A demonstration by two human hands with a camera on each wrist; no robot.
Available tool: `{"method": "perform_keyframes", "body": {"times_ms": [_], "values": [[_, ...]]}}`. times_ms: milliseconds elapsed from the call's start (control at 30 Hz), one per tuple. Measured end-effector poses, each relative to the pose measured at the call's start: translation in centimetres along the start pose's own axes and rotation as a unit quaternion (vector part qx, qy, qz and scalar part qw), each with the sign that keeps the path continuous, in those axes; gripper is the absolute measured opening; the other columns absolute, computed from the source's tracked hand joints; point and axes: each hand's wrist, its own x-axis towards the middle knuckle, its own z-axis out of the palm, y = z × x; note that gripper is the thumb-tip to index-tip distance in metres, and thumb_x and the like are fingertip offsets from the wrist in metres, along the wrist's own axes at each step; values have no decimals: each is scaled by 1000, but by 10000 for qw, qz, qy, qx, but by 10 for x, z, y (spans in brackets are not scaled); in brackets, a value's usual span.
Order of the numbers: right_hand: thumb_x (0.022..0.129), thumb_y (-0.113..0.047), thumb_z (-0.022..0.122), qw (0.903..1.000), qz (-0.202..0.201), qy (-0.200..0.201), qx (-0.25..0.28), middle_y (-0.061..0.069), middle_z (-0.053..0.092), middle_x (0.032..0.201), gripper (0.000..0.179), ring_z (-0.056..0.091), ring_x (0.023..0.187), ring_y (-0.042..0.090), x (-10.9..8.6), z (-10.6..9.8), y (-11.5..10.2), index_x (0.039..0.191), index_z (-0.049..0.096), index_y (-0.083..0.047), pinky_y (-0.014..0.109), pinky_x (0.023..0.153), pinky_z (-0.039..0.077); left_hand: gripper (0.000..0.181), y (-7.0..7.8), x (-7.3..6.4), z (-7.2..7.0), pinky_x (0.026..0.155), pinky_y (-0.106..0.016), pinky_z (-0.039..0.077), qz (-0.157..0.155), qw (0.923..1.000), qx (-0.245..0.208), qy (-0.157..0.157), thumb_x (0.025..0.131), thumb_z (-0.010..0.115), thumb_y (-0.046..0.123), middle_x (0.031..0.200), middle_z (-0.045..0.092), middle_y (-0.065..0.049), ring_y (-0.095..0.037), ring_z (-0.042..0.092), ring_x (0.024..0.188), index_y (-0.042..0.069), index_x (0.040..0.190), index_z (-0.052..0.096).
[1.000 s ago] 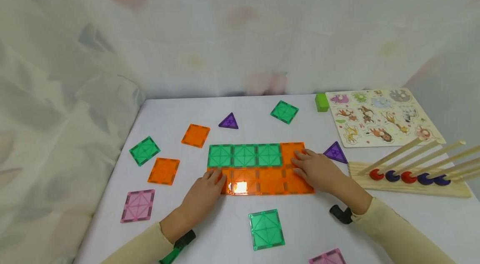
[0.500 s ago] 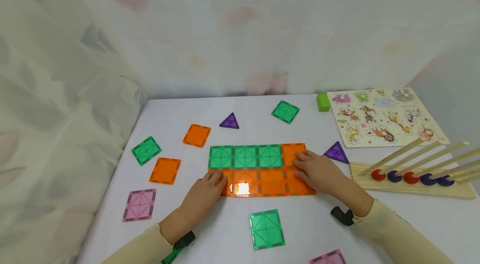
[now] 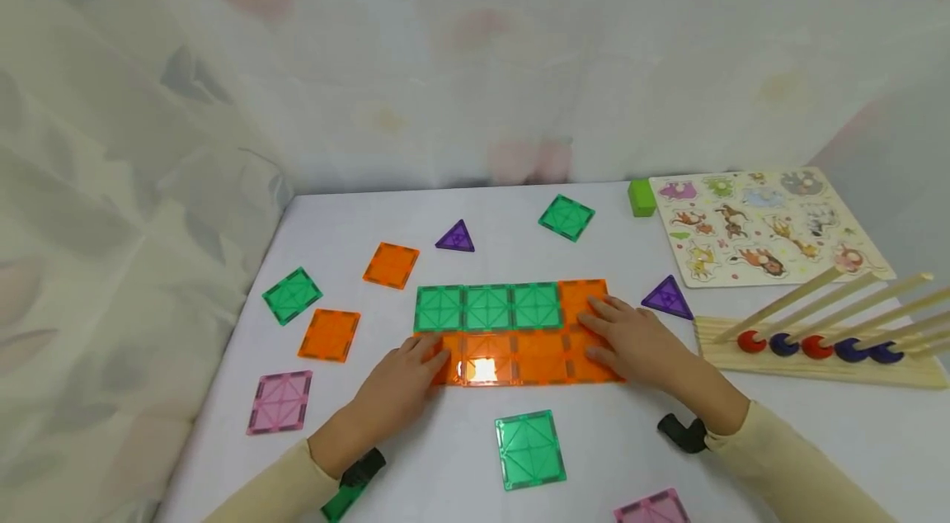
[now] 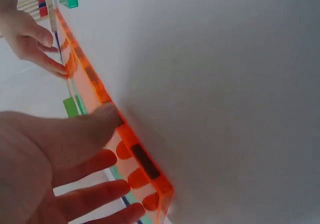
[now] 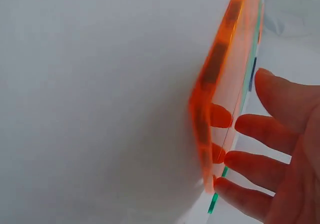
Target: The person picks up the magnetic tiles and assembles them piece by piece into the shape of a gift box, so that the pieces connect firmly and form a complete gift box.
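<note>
Translucent magnetic tiles lie edge to edge in a flat two-row block at mid-table. Its far row has three green tiles (image 3: 487,308) and an orange tile (image 3: 573,300) at the right end; the near row of tiles (image 3: 539,360) is all orange. My left hand (image 3: 397,388) touches the near row's left end; in the left wrist view the thumb (image 4: 102,121) is at the edge and the fingers are spread over the surface. With fingers loosely extended, my right hand (image 3: 640,343) lies over the orange tiles at the right end. Neither hand grips a tile.
Loose green, orange and pink (image 3: 279,402) square tiles and purple triangles (image 3: 668,298) lie around the block. One green square (image 3: 530,450) is in front. At right are an animal puzzle board (image 3: 764,228), a green block (image 3: 641,199) and a wooden peg rack (image 3: 816,358) with beads.
The head view has shifted slightly. Both hands stay at the two ends of the tile block, with hardly any movement, and the tiles keep their arrangement.
</note>
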Motion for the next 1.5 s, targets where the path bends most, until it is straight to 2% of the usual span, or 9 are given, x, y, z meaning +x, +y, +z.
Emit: {"method": "perform_keyframes", "body": {"times_ms": [233,433,567,733,833,900,1000,1200,1500], "values": [[93,-40,60,9972,-353,-72,655,8,48,146,49,42,135,34,-23,8,-30,136,56,-17,59,107,36,51,26,-24,-2,99,-39,50,685,9955,-543,369,84,73,35,134,53,-8,-26,51,122,13,128,61],[88,-47,64,9900,-213,-838,1115,1,46,147,50,44,133,27,-54,4,-46,134,57,-28,53,104,42,55,59,-42,-5,104,-38,46,1453,9820,-1182,233,94,58,44,147,43,-7,-22,43,133,13,139,50],[82,-49,69,9850,21,-1286,1154,5,39,152,58,39,135,33,-78,1,-35,136,54,-32,59,102,40,57,74,-39,4,107,-34,43,2220,9710,-884,86,96,49,48,153,35,-7,-25,36,140,14,142,47],[74,-60,70,9712,550,-1793,1467,5,39,151,65,40,133,35,-105,6,-21,134,53,-40,62,96,43,53,84,-35,17,111,-30,38,2854,9580,141,227,94,51,51,152,39,-6,-25,37,139,18,136,55],[72,-60,72,9614,778,-2109,1587,3,39,151,64,38,134,37,-117,12,-16,131,52,-46,65,94,43,49,84,-35,20,112,-30,36,2916,9548,477,320,93,56,50,150,41,-4,-23,38,139,20,132,59],[72,-59,72,9576,858,-2213,1631,3,38,151,62,36,135,39,-123,15,-15,130,52,-48,68,94,40,47,82,-35,20,112,-30,36,2820,9577,465,325,92,59,47,149,43,-3,-23,38,138,21,131,60],[73,-63,69,9602,825,-2161,1563,4,38,151,63,36,135,39,-129,17,-13,131,52,-46,69,95,39,45,79,-35,19,111,-32,38,2636,9634,350,338,91,62,45,147,45,-2,-23,40,137,21,129,62],[76,-73,57,9759,529,-1729,1220,6,39,151,68,39,133,37,-127,15,-13,135,52,-39,68,96,39,44,67,-37,12,111,-34,39,2167,9747,469,265,89,65,43,145,48,-2,-25,41,137,22,127,63],[78,-71,56,9778,350,-1650,1242,6,37,153,68,38,134,36,-121,12,-14,137,51,-39,66,97,40,31,45,-34,13,109,-33,41,2053,9771,51,552,90,66,34,139,55,0,-23,47,133,20,118,70]]}}
